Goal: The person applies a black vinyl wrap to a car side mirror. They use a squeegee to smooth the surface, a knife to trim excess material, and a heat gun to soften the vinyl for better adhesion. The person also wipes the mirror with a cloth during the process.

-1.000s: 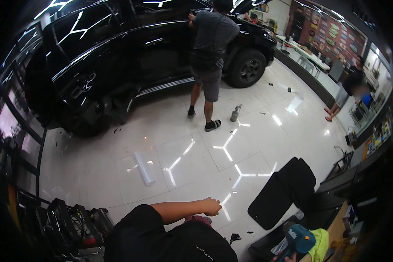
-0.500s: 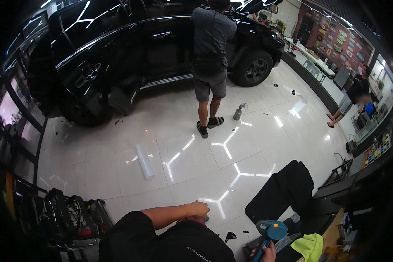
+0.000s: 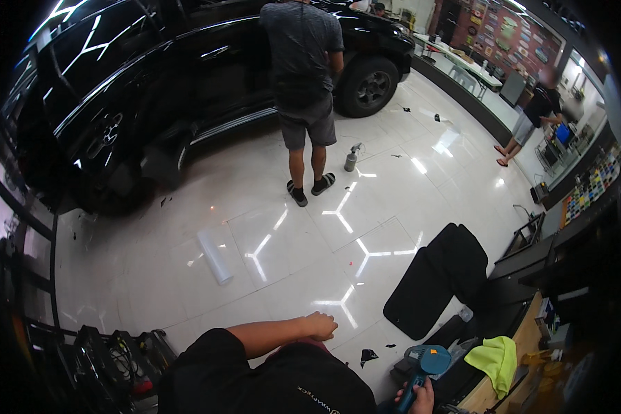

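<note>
A teal heat gun (image 3: 432,359) with a grey nozzle end stands out near the lower right. My right hand (image 3: 423,397) is closed around its handle, beside the workbench. In front of my body, my left hand (image 3: 320,326) is closed with its fingers curled; what it may hold is hidden. A yellow-green cloth (image 3: 495,365) is draped over the bench edge to the right of the heat gun. Small black scraps (image 3: 369,357) lie on the floor between my hands.
A black car (image 3: 221,83) stands across the far side, with a person (image 3: 302,76) facing it. Nearby is a spray bottle (image 3: 352,158). A clear film roll (image 3: 215,258) and black mats (image 3: 438,279) lie on the floor. Another person (image 3: 537,110) stands far right. Tool trolley (image 3: 121,359) at left.
The whole view has swung, so the car and floor items appear further left. The standing person has lowered their arms. My right hand keeps its hold on the heat gun; my left stays closed.
</note>
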Demonstrator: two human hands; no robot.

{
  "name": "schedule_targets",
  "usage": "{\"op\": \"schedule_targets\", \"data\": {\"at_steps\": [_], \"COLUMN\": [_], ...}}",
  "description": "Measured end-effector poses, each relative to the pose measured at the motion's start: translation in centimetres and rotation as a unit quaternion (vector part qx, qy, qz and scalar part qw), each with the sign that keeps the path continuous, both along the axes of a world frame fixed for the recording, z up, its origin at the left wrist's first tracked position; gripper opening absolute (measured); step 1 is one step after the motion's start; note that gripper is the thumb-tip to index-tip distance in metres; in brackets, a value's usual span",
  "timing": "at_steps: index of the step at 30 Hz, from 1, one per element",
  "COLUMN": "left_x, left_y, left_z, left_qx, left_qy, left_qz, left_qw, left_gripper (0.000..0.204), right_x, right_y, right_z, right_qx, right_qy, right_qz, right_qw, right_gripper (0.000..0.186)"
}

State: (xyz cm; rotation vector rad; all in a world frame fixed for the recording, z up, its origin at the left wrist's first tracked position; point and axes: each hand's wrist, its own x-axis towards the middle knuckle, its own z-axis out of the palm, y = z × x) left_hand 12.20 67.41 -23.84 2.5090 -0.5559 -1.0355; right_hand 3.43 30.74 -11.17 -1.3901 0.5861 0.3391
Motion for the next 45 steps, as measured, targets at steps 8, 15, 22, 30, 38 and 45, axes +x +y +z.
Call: {"op": "schedule_targets", "data": {"at_steps": [8, 15, 22, 30, 38, 45], "left_x": [2.5, 4.4, 5.6, 6.5, 7.2, 6.3], "left_y": [-0.4, -0.1, 0.2, -0.4, -1.2, -0.8], "left_z": [-0.5, -1.0, -1.4, -1.8, -1.0, -1.5], "left_qx": [0.009, 0.02, 0.018, 0.013, 0.021, 0.015], "left_qy": [-0.003, 0.001, 0.005, -0.015, -0.025, -0.003], "left_qz": [-0.068, -0.108, -0.15, -0.175, -0.193, -0.186], "left_qw": [0.998, 0.994, 0.989, 0.984, 0.981, 0.983], "left_gripper": [0.041, 0.042, 0.042, 0.042, 0.041, 0.041], "right_x": [-1.7, -2.0, -3.3, -4.7, -6.1, -5.1], "right_y": [3.5, 5.6, 5.7, 6.0, 5.0, 6.8], "right_z": [2.6, 3.0, 1.1, 0.4, -1.9, 1.2], "right_qx": [-0.043, -0.073, -0.045, -0.043, -0.022, -0.052], "right_qy": [0.0, -0.007, 0.009, 0.011, 0.014, 0.037], "right_qz": [-0.06, -0.071, -0.095, -0.123, -0.138, -0.118], "right_qw": [0.997, 0.995, 0.994, 0.991, 0.99, 0.991], "right_gripper": [0.046, 0.045, 0.041, 0.038, 0.039, 0.05]}}
